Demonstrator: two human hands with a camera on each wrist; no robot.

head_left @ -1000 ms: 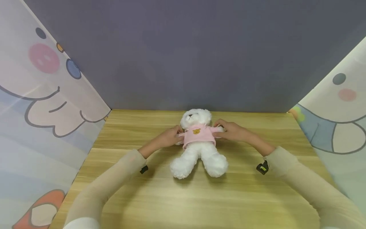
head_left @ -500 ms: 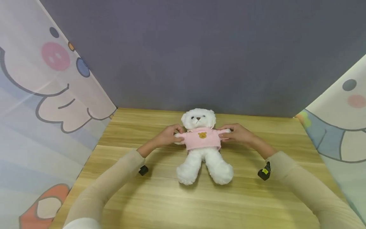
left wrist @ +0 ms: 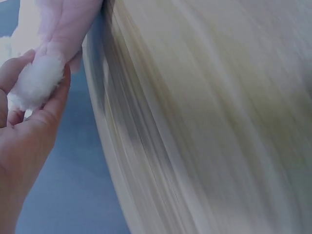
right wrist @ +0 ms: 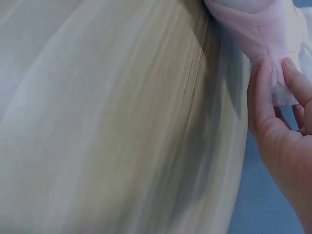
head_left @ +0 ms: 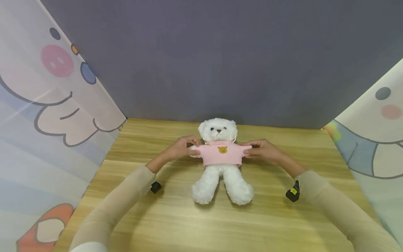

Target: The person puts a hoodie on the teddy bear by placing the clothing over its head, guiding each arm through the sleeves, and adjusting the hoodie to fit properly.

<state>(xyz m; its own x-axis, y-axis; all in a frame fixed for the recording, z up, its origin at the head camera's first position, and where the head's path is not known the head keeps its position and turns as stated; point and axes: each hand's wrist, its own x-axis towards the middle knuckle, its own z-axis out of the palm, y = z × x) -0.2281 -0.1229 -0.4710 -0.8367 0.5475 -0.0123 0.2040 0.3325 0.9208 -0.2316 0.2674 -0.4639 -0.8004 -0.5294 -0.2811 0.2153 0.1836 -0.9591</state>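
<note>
A white teddy bear (head_left: pixel 220 182) lies face up on the wooden table, its legs spread toward me. It wears a pink shirt (head_left: pixel 214 157) with a small brown bear patch (head_left: pixel 222 149) on the chest. My left hand (head_left: pixel 182 148) pinches the sleeve end at the bear's arm on the left; in the left wrist view the white paw (left wrist: pixel 41 80) pokes out between thumb and fingers. On the other side my right hand (head_left: pixel 266 151) pinches the opposite sleeve (right wrist: pixel 268 46), and the right wrist view shows fingertips on the cuff, with a bit of white fur below.
The wooden table (head_left: pixel 195 224) stretches in front of me. A dark grey panel (head_left: pixel 204 63) rises behind the bear's head. Cartoon-printed sheets (head_left: pixel 28 140) stand at the left and right sides. Black wrist devices (head_left: pixel 292 191) hang under both sleeves.
The bear has turned from a tilted pose to face straight up, and its arms are stretched wider. Over the last half second, both hands have shifted slightly outward. The head view has also moved.
</note>
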